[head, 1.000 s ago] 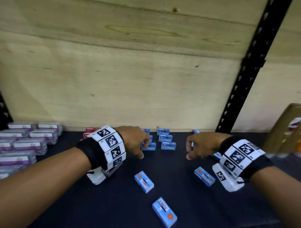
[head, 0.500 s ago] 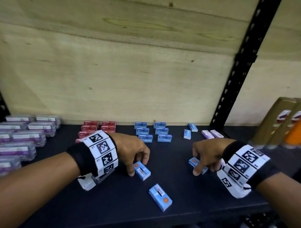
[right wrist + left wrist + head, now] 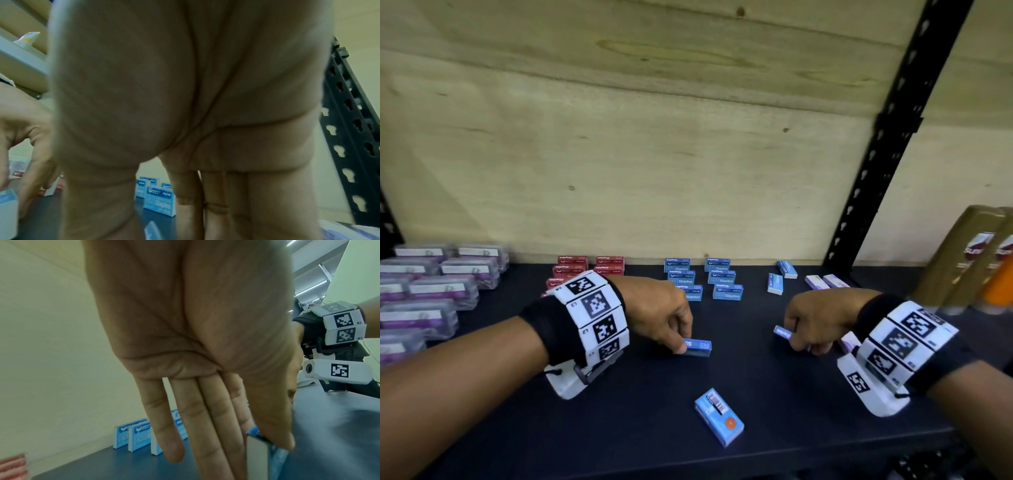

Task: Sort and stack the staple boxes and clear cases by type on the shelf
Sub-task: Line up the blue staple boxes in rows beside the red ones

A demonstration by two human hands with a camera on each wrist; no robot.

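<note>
While both hands pinch loose blue staple boxes, sorting is mid-pickup.
Left hand [image 3: 661, 315] grips box [image 3: 697, 347]; right hand [image 3: 813, 323] grips box [image 3: 782, 332]; next, likely carry to blue stacks [image 3: 702, 279].

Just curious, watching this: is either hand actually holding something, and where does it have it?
Yes. The left hand pinches a blue staple box at one end; the right hand grips another blue box, mostly hidden under its fingers.

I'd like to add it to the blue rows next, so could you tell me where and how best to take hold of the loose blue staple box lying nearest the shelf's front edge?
The loose blue staple box lies flat, barcode face up, turned diagonally, with bare shelf around it. Probably best to come from above and pinch its two long sides, thumb on one and fingers on the other, wrist turned to match the diagonal.
</note>
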